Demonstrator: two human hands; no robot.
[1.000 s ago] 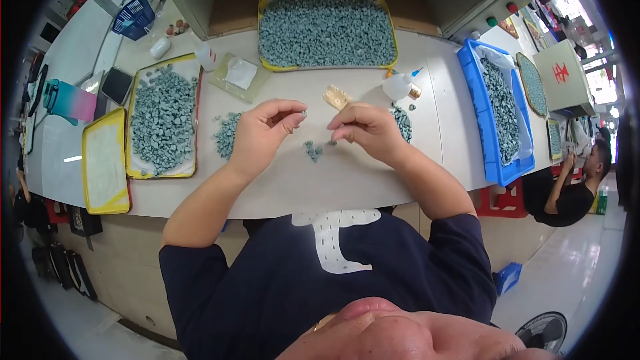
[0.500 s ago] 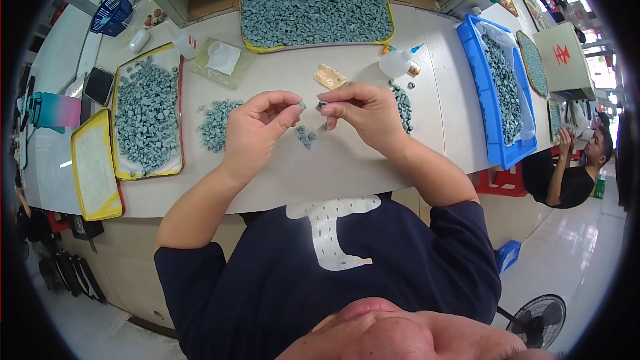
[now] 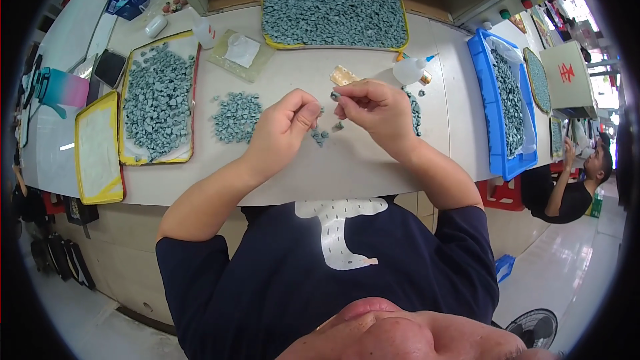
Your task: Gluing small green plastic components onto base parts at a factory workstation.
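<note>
White worktable | left hand pinched shut, contents unclear | right hand pinches small grey piece | step: joining pieces | next: fine fingertip alignment near loose pieces

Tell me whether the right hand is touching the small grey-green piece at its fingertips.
Touching. The head view shows the right hand pinching the small grey-green piece between thumb and forefinger, no gap visible.

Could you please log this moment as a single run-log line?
left hand: pinched shut, contents unclear | right hand: pinching small grey-green piece | loose pile left of hands | white table
</note>
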